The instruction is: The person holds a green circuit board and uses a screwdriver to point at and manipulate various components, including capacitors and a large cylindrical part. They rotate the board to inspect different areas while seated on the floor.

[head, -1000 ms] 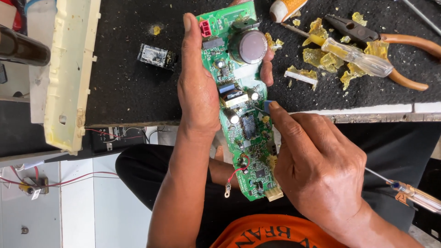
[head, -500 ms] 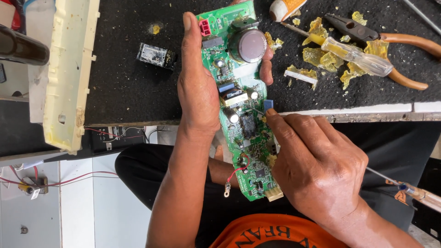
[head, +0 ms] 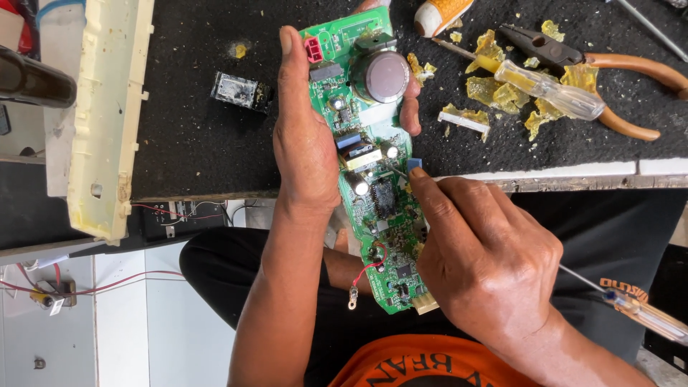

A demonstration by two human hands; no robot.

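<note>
Since a second ago the right hand (head: 494, 265) has slid a little farther up the green circuit board (head: 369, 165), its fingertips now just beside a small blue component (head: 414, 164) at the board's right edge, while the board itself stays put. The left hand (head: 304, 136) grasps the board from the left side, thumb lying along the edge and fingers curling round the far right rim by a large round grey capacitor (head: 385, 75). The board hangs upright in the view, half over the black work mat (head: 186, 136) and half over the person's lap. The right hand is clenched around a thin screwdriver (head: 631, 304), whose clear handle trails to the near right and whose tip meets the board near the blue part. A red wire (head: 369, 269) with a ring terminal loops off the board's near end. On the mat to the far right lie orange-handled pliers (head: 609, 79), a second clear-handled screwdriver (head: 548, 89) and yellow glue scraps (head: 494, 89). A small relay (head: 236, 89) sits to the left, beside a cream plastic casing (head: 111, 115).
</note>
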